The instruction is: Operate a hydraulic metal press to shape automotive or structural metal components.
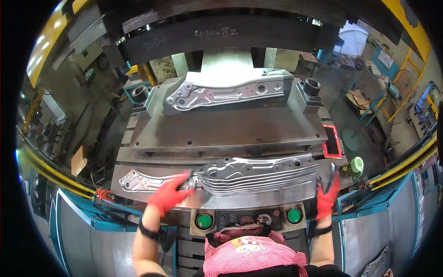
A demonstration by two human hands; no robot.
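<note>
I see the bracket stack (258, 175) on the near plate (240, 202), right hand (327, 196) beside it, fingers apart, left hand (170, 195) too blurred to tell; an uneven nudge could skew the layers.

Red-gloved hands (170, 195), black wristbands (149, 232), pink apron (230, 258)

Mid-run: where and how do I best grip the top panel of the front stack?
Likely take the top panel by its right end, the right hand coming from the right: the long panel lies crosswise, and that end sits beside the hand.
</note>
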